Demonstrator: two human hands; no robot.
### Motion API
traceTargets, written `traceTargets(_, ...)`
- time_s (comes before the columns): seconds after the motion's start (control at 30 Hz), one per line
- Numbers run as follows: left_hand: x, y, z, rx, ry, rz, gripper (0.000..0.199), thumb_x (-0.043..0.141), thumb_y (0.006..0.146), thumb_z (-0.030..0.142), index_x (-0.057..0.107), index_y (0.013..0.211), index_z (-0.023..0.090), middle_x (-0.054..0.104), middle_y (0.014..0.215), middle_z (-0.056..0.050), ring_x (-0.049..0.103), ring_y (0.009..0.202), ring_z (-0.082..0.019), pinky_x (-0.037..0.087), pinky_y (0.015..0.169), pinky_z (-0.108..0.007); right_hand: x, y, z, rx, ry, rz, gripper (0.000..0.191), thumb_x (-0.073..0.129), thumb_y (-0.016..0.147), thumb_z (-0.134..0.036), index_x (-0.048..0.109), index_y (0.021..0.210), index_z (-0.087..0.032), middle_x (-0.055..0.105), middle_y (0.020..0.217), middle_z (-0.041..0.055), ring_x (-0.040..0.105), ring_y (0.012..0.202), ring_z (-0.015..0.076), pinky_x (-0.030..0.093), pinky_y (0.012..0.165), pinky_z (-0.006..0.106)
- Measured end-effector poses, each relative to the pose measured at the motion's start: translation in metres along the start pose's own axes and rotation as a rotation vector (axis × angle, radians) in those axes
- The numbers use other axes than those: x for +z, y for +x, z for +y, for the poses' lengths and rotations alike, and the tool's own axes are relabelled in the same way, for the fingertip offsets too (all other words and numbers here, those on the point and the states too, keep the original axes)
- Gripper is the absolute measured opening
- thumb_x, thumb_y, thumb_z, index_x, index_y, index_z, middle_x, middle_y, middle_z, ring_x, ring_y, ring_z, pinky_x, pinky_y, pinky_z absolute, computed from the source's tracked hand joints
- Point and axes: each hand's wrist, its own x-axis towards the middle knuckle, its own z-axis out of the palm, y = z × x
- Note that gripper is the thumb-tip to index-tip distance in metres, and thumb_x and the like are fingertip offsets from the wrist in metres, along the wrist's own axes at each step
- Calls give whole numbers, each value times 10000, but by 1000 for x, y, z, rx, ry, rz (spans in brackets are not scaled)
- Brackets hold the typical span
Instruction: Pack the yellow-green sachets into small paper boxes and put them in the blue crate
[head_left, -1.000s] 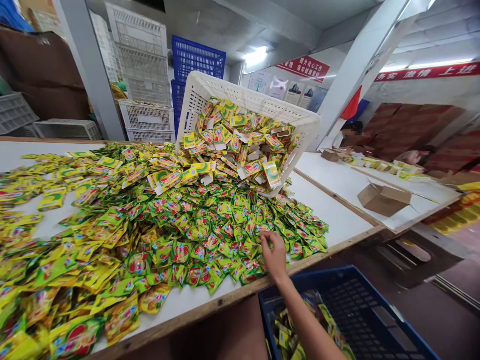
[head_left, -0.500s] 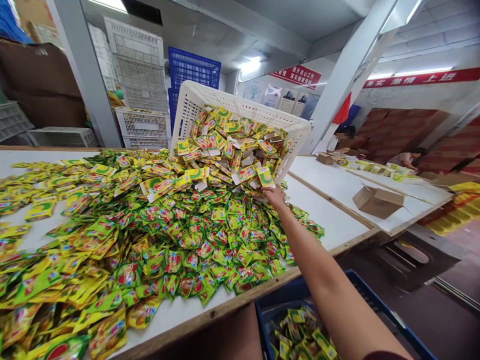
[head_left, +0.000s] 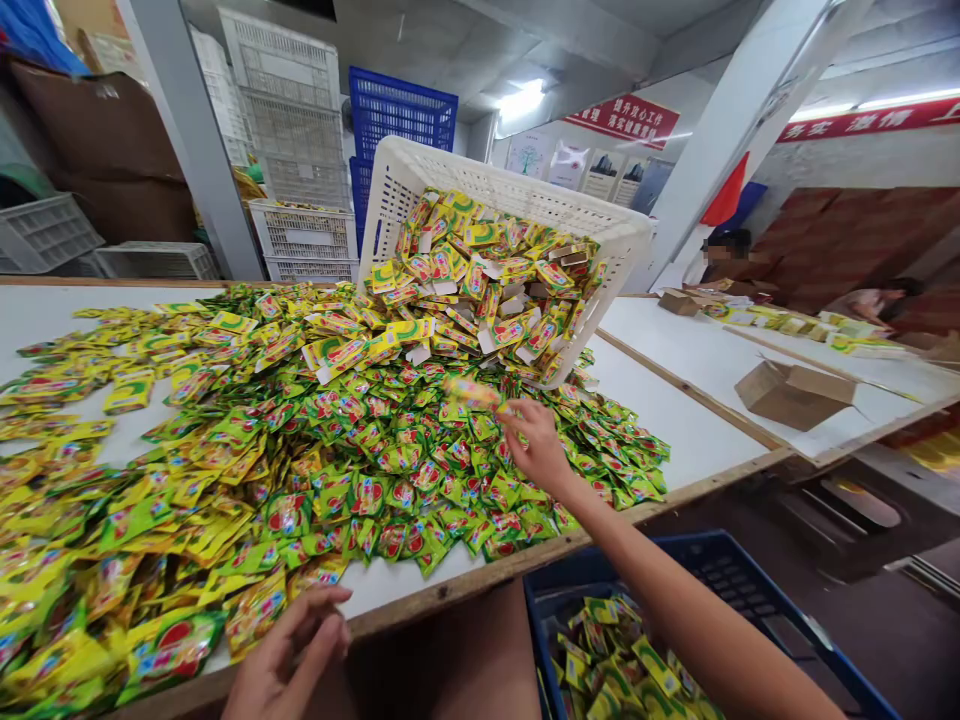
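Note:
My right hand (head_left: 538, 445) grips a small yellow box (head_left: 474, 393), blurred by motion, above the heap of green packets. Just behind it, a tipped white crate (head_left: 630, 235) spills many more yellow boxes (head_left: 450, 270) onto the table. Low in the view, my left hand (head_left: 296, 650) is at the table's front edge with fingers apart and nothing in them. Green and yellow packets (head_left: 405, 455) with red fruit pictures cover much of the white tabletop, the nearest ones lying beside my left hand.
A blue crate (head_left: 720, 550) with yellow boxes inside stands below the table edge, under my right arm. An open cardboard box (head_left: 795, 390) sits on another table to the right, where two people work farther back. White crates (head_left: 285, 110) are stacked behind.
My right hand has drawn back from the white crate's lower edge with a yellow box in its fingers. My left hand has come into view at the bottom. The view has shifted slightly.

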Motion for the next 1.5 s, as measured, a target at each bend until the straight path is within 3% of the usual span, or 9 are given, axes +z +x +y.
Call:
traceTargets(0.17, -1, 17, 8, -267, -546, -425, 677, 340, 771, 657, 623, 1003, 88, 672, 887, -160, 620, 820, -286, 462, 759, -411, -7, -43, -108, -473, 213, -333, 331, 430, 821, -136, 591, 1077, -269, 604, 1118, 12, 481, 1102, 201, 320, 958, 377)
traceTargets(0.33, -2, -1, 4, -384, -706, -715, 490, 555, 744, 463, 609, 1047, 81, 671, 891, -168, 653, 720, -262, 464, 644, -344, 7, -61, -147, -606, 321, -408, 359, 403, 841, -142, 548, 1143, -271, 563, 1208, -2, 436, 1180, 172, 301, 1007, 350)
traceTargets(0.47, -10, -17, -8, -343, -713, -560, 374, 664, 687, 292, 621, 1021, 131, 672, 819, -100, 643, 715, -213, 446, 672, -303, 32, -44, -155, -410, 279, -348, 374, 463, 808, -118, 531, 1155, -241, 480, 1282, 58, 367, 1209, 226, 287, 993, 410)
traceTargets(0.63, -26, -32, -24, -321, -750, -379, 359, 691, 639, 268, 639, 973, 146, 658, 812, -82, 607, 744, -206, 432, 735, -333, 82, -19, -177, -208, 349, -317, 209, 509, 818, -140, 582, 998, -217, 571, 1059, 62, 484, 1001, 197, 380, 838, 343)
traceTargets(0.8, -32, -49, -33, -312, -717, -381, 374, 713, 612, 313, 645, 937, 141, 654, 765, -86, 597, 715, -207, 423, 694, -325, 120, -19, -219, -290, 378, -492, 91, 571, 805, -201, 601, 890, -213, 607, 837, 12, 516, 851, 164, 369, 780, 291)
traceTargets(1.0, -20, -60, -38, -344, -637, -434, 412, 740, 601, 358, 643, 936, 139, 674, 753, -97, 607, 712, -209, 415, 687, -321, 133, -31, -258, -267, 252, -532, 330, 680, 696, -355, 570, 940, -162, 563, 954, 80, 454, 930, 241, 376, 792, 370)
traceTargets(1.17, -23, -58, -39, -335, -593, -380, 442, 738, 605, 387, 635, 960, 145, 672, 787, -100, 604, 742, -225, 419, 692, -331, 132, -38, -251, -196, 290, -548, 156, 642, 746, -314, 561, 814, -200, 557, 936, 37, 443, 932, 213, 353, 798, 360)
traceTargets(1.33, -29, -53, -37, -333, -547, -328, 467, 715, 627, 415, 629, 994, 140, 665, 811, -108, 595, 787, -241, 418, 730, -346, 139, -43, -249, -198, 249, -587, 379, 636, 728, -457, 561, 1000, -205, 541, 995, 70, 435, 961, 240, 349, 827, 410)
traceTargets(1.5, -23, -54, -38, -307, -543, -338, 485, 715, 621, 431, 626, 995, 135, 663, 813, -113, 591, 771, -240, 422, 710, -338, 146, -43, -260, -191, 179, -609, 396, 705, 650, -452, 600, 890, -155, 522, 974, 99, 430, 951, 266, 357, 837, 423)
